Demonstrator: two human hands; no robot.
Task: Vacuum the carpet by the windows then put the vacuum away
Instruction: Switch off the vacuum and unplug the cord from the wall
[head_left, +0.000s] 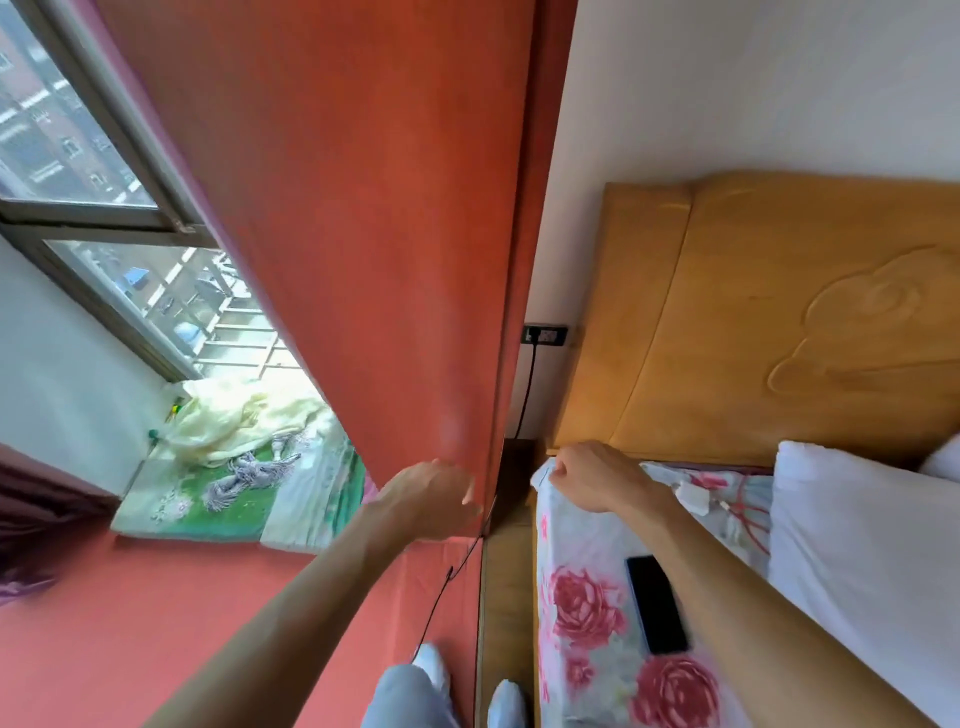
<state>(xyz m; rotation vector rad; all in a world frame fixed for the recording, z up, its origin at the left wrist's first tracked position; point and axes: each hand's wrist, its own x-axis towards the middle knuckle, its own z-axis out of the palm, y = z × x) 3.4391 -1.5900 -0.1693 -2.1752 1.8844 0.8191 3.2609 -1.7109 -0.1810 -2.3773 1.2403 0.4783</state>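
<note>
Bedroom, window side: red carpet covers floor at lower left, running up to a green floral mat under the sill, w/ cream cloth heaped on it. Tall red-orange panel stands centre, btwn window and bed. Black cord is thin; long axis runs diagonal, upper end at panel's lower edge, lower end pointing down-left to carpet beside person's foot. Left hand reaches fwd at panel's lower edge, fingers blurred; cord's upper end sits just below and right of fingertips. Contact w/ cord: cannot tell, nor how far fingers are closed. Wall socket sits btwn panel and wooden headboard; a black lead hangs from it, lower run hidden behind panel, so link to cord is not confirmed. Right hand has fingers curled tight, gripping corner of floral bedsheet, well apart from cord. Black phone lies flat on sheet; white pillow to its right.
</note>
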